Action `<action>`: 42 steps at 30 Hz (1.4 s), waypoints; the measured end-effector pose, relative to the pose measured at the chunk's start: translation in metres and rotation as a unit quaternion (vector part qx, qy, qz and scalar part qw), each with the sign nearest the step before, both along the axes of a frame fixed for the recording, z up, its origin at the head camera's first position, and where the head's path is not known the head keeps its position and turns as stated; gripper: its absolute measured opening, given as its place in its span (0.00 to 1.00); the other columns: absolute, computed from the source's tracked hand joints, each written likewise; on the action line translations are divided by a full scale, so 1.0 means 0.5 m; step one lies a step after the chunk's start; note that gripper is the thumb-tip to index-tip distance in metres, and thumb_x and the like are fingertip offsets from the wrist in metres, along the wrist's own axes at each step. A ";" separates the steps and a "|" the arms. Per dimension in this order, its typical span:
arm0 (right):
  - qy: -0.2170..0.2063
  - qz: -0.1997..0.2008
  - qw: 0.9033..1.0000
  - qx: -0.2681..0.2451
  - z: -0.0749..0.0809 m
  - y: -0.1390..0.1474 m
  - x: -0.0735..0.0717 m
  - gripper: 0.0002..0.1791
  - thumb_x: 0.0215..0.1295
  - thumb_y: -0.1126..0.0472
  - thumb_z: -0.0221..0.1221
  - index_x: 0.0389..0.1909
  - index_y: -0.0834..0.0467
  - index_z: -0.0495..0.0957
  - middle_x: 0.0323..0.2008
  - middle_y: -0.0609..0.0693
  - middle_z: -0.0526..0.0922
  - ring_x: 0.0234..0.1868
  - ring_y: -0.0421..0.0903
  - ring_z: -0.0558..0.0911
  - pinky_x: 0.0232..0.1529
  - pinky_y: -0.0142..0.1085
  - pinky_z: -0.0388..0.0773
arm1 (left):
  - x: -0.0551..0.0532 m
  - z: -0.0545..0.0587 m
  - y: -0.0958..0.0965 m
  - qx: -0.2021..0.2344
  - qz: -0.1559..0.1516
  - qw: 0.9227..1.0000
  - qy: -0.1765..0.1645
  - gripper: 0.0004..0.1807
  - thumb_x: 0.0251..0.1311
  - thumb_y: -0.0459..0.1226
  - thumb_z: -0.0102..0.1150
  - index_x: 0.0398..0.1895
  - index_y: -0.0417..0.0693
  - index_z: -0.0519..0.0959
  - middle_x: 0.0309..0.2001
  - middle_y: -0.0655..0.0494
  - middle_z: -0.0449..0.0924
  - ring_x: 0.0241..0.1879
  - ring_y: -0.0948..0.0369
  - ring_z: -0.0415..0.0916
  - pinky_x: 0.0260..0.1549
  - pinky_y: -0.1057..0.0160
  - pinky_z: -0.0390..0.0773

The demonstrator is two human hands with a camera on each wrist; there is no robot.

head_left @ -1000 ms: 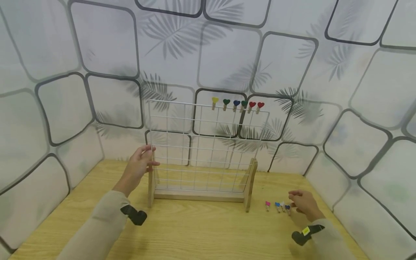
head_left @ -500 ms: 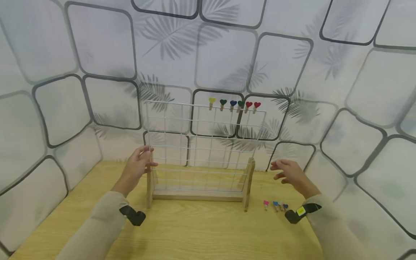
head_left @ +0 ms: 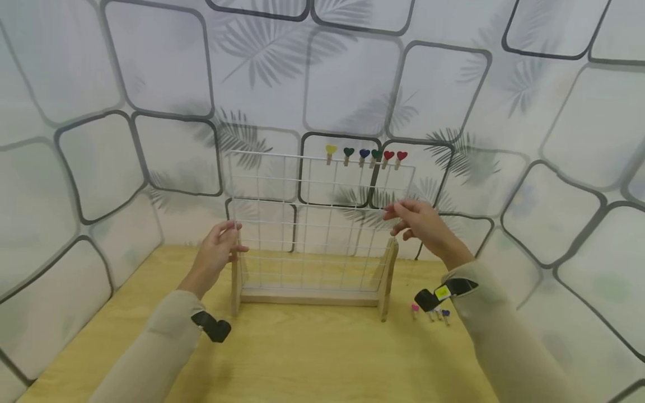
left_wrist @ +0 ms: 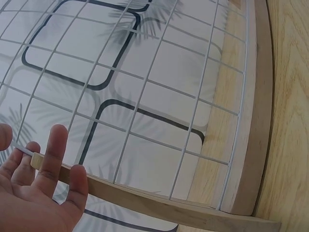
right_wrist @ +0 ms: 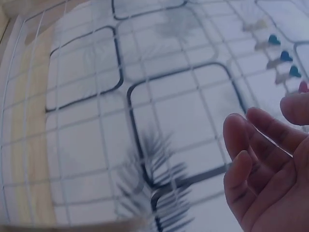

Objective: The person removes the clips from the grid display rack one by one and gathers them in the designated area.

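Note:
A white wire grid rack [head_left: 322, 226] stands upright in a wooden base [head_left: 309, 296]. My left hand [head_left: 214, 254] holds the rack's left edge, the wire passing between thumb and fingers while the other fingers spread. My right hand [head_left: 420, 224] is raised at the rack's right side, above the wooden post, with thumb and fingertips close together. Whether something small is between them is hidden. Heart-topped clothespins line the top wire: a yellow clothespin [head_left: 330, 154], green ones, a blue clothespin [head_left: 364, 157] and two red ones, the outer red clothespin [head_left: 401, 159] farthest right.
On the table [head_left: 312, 358] right of the base lie more clothespins: a pink clothespin [head_left: 415, 310], a dark blue clothespin [head_left: 446, 317] and others between them, partly covered by the right wrist camera [head_left: 428, 300]. A patterned wall [head_left: 353, 89] stands behind and at both sides.
My right hand has risen from beside the loose clothespins and moved left to the rack's right edge. The left hand stays at the rack's left edge.

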State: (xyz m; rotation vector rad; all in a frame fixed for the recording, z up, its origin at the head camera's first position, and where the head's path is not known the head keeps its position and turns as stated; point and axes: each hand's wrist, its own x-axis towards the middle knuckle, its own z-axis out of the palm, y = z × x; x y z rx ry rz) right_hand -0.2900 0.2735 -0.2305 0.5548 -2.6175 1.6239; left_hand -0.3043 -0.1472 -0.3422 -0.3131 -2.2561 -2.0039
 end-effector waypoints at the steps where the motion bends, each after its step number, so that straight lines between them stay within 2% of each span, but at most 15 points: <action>1: 0.004 0.005 1.000 -0.003 0.010 -0.009 0.002 0.24 0.78 0.52 0.44 0.56 0.71 0.70 0.45 0.51 0.79 0.33 0.45 0.81 0.30 0.34 0.76 | -0.001 0.001 0.001 0.001 -0.001 1.000 0.001 0.30 0.77 0.46 0.37 0.74 0.40 0.50 0.73 0.48 0.56 0.43 0.66 0.77 0.44 0.62 0.73; 9: 0.045 0.034 0.998 -0.041 0.066 -0.071 0.005 0.22 0.78 0.54 0.45 0.56 0.69 0.71 0.49 0.56 0.77 0.32 0.44 0.80 0.30 0.33 0.76 | -0.009 0.010 0.003 0.001 -0.003 1.000 0.005 0.29 0.77 0.45 0.37 0.74 0.40 0.50 0.73 0.50 0.56 0.43 0.66 0.77 0.44 0.61 0.72; 15: 0.087 0.036 0.994 -0.050 0.097 -0.103 0.009 0.21 0.77 0.55 0.46 0.56 0.69 0.72 0.49 0.58 0.78 0.32 0.45 0.81 0.28 0.32 0.76 | -0.015 0.013 0.008 0.006 -0.005 1.000 0.000 0.29 0.77 0.45 0.38 0.74 0.40 0.51 0.73 0.49 0.57 0.43 0.65 0.77 0.44 0.63 0.73; 26: 0.136 0.005 0.988 -0.074 0.154 -0.187 -0.034 0.15 0.75 0.58 0.51 0.52 0.64 0.76 0.50 0.56 0.79 0.31 0.46 0.82 0.26 0.31 0.76 | -0.022 0.012 0.008 -0.001 -0.005 1.000 -0.003 0.28 0.77 0.45 0.37 0.73 0.40 0.52 0.73 0.50 0.58 0.43 0.63 0.77 0.44 0.60 0.72; 29: 0.141 -0.007 0.988 -0.060 0.171 -0.209 -0.043 0.16 0.74 0.58 0.52 0.54 0.63 0.76 0.52 0.54 0.78 0.34 0.48 0.82 0.29 0.33 0.75 | -0.021 0.007 0.007 0.003 -0.004 1.000 -0.006 0.28 0.77 0.44 0.37 0.73 0.40 0.51 0.73 0.50 0.57 0.44 0.62 0.77 0.44 0.60 0.72; 33: 0.137 -0.023 0.990 -0.009 0.183 -0.235 -0.064 0.16 0.73 0.56 0.54 0.56 0.59 0.75 0.54 0.50 0.77 0.36 0.48 0.83 0.32 0.35 0.75 | -0.012 0.003 0.001 0.004 0.000 1.000 -0.011 0.28 0.78 0.44 0.36 0.74 0.40 0.50 0.73 0.49 0.56 0.44 0.62 0.77 0.46 0.61 0.72; 36: 0.128 -0.038 0.990 0.033 0.191 -0.243 -0.079 0.15 0.72 0.56 0.55 0.55 0.57 0.76 0.53 0.49 0.78 0.35 0.47 0.84 0.32 0.36 0.76 | -0.012 0.004 0.003 0.004 -0.004 1.000 -0.010 0.28 0.78 0.43 0.36 0.74 0.39 0.49 0.74 0.48 0.55 0.42 0.66 0.77 0.46 0.61 0.72; 42: 0.093 -0.071 0.989 0.086 0.205 -0.258 -0.088 0.15 0.72 0.57 0.55 0.56 0.57 0.76 0.48 0.50 0.80 0.33 0.45 0.85 0.31 0.34 0.75 | -0.015 0.003 0.003 0.006 -0.002 1.000 -0.009 0.28 0.78 0.42 0.37 0.73 0.39 0.50 0.73 0.46 0.55 0.40 0.69 0.77 0.46 0.61 0.73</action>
